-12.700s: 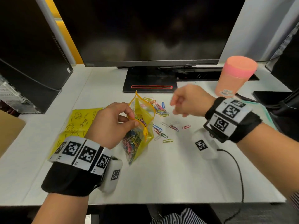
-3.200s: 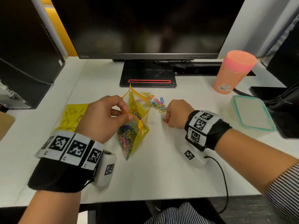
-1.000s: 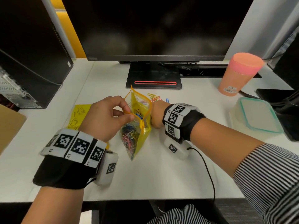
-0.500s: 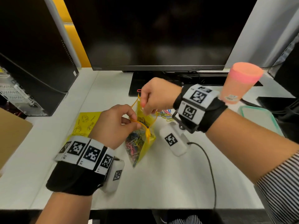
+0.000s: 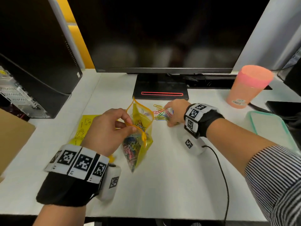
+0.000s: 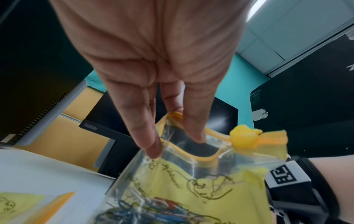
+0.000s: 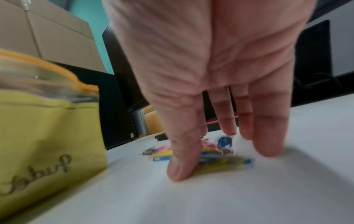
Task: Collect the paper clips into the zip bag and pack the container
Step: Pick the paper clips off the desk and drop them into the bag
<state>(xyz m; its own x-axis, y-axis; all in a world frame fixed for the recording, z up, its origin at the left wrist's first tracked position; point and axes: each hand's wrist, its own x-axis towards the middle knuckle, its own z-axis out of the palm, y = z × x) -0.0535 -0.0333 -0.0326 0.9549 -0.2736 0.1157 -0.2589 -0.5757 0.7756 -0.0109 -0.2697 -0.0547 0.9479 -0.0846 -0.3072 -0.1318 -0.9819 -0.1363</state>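
A yellow zip bag (image 5: 140,144) stands on the white table, its mouth held open and its bottom full of coloured paper clips. My left hand (image 5: 114,128) pinches the near rim of the bag (image 6: 191,174) between thumb and fingers (image 6: 197,136); the yellow slider (image 6: 243,137) sits at the end of the zip. My right hand (image 5: 172,111) is down on the table just right of the bag. Its straight fingers (image 7: 268,144) and thumb touch a small pile of loose paper clips (image 7: 162,153), also visible from the head view (image 5: 160,113). The clear container with the teal-rimmed lid (image 5: 268,128) lies at the right.
A pink cup (image 5: 247,88) stands at the back right. The monitor stand (image 5: 160,88) is just behind the clips. A yellow printed sheet (image 5: 84,126) lies under my left hand. A computer tower (image 5: 37,62) and a cardboard box (image 5: 11,136) are at the left. A black cable (image 5: 223,176) trails from my right wrist.
Half a second ago my right hand was above the bag's mouth; it has moved right and down onto the loose clips. My left hand still holds the bag open.
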